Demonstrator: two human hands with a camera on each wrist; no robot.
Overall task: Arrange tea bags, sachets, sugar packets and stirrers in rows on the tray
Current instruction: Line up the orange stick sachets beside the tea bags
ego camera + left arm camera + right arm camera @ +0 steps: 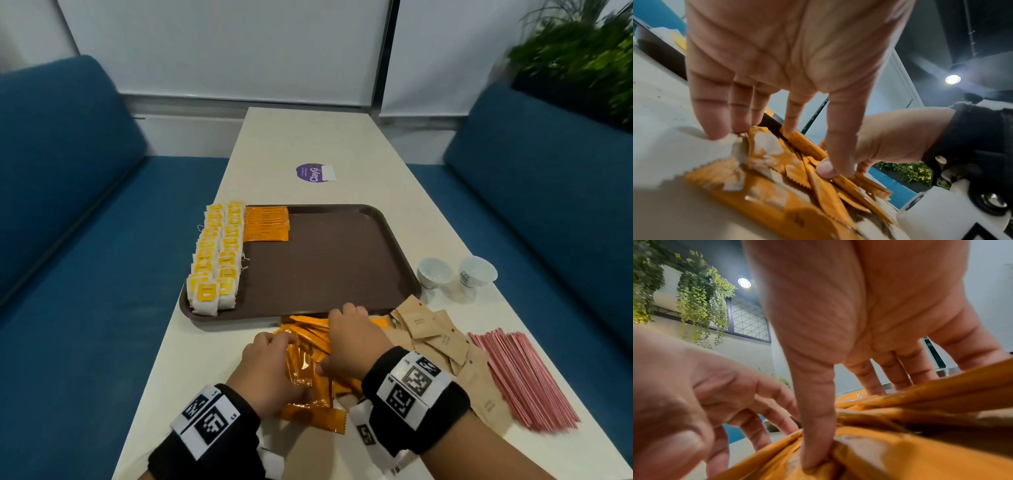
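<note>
Presently, by label:

Tray: the brown rectangular plastic tray is lying on the cream table, just beyond both hands.
Tray contents, left edge: white paper tea bags with yellow tags are standing in 2 rows running front to back.
Tray contents, far corner: a flat row of orange foil sachets is lying just beside the tea bags.
Loose sachets: a heap of orange foil sachets is lying on the table against the tray's near rim, under both hands.
Left hand: fingers are reaching down spread, tips touching the heap and thumb pressing 1 sachet; a firm hold is not showing.
Right hand: fingers are spreading over the heap, tips pressing the sachets, thumb digging into the foil.
Sugar packets: brown paper sugar packets are lying scattered on the table right of the heap.
Stirrers: a bundle of thin pink stirrers is lying right of the packets.
Cups: 2 small white cups are standing near the tray's right rim.
</note>
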